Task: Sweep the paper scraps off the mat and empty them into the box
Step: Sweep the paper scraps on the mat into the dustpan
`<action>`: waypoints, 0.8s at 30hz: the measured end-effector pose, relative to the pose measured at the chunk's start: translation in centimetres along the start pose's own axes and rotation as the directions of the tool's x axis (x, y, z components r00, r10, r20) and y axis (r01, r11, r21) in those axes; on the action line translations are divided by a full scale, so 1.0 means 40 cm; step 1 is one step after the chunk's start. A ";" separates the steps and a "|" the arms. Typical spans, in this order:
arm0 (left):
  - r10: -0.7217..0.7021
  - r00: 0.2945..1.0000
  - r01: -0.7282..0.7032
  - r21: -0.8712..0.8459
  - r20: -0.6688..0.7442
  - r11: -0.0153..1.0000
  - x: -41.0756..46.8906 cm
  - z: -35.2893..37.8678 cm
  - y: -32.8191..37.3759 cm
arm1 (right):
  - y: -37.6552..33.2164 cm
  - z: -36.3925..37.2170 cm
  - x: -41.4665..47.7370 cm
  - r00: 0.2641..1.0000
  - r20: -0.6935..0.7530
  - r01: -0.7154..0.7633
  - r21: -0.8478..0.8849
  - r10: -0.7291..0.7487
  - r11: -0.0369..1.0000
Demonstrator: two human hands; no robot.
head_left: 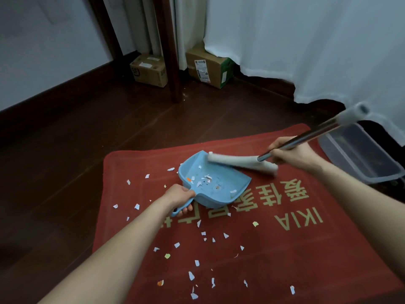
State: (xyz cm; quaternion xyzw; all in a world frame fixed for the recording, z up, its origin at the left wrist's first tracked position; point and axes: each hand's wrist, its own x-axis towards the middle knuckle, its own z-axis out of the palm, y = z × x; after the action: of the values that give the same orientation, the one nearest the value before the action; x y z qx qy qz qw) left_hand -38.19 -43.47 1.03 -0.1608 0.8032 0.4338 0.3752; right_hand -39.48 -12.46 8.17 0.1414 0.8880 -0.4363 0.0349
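A red mat (295, 249) with gold lettering lies on the dark wood floor. Several white and coloured paper scraps (197, 263) are scattered over its near half and left edge. My left hand (178, 199) grips the handle of a light blue dustpan (221, 189), which rests on the mat's far part with several scraps inside. My right hand (291, 153) grips the metal pole of a broom whose white head (241, 162) lies at the dustpan's far right rim. A clear plastic box (359, 156) stands just past the mat's right corner.
Two cardboard boxes (149, 70) (209, 65) sit against the far wall, either side of a dark wooden post (173, 62). A white curtain (306, 44) hangs to the floor at the right. Bare wood floor (65, 150) stretches left of the mat.
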 end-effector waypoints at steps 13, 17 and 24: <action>0.013 1.000 -0.013 -0.002 -0.007 1.000 0.004 0.008 -0.028 | 0.027 0.044 -0.025 1.000 0.011 -0.013 0.000 0.013 1.000; 0.048 0.999 -0.048 -0.018 -0.026 0.999 -0.006 0.013 -0.038 | -0.021 0.000 -0.069 0.998 -0.010 0.058 0.198 -0.057 0.979; 0.077 0.997 -0.076 0.042 -0.024 0.996 -0.093 -0.060 -0.130 | -0.018 -0.001 -0.136 0.953 -0.299 -0.044 0.025 0.049 0.999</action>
State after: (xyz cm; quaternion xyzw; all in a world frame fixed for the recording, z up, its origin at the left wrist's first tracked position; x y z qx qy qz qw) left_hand -33.80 -48.63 1.61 -0.1278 0.8223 0.4294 0.3510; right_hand -34.47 -14.04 9.73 0.2269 0.8753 -0.4171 -0.0911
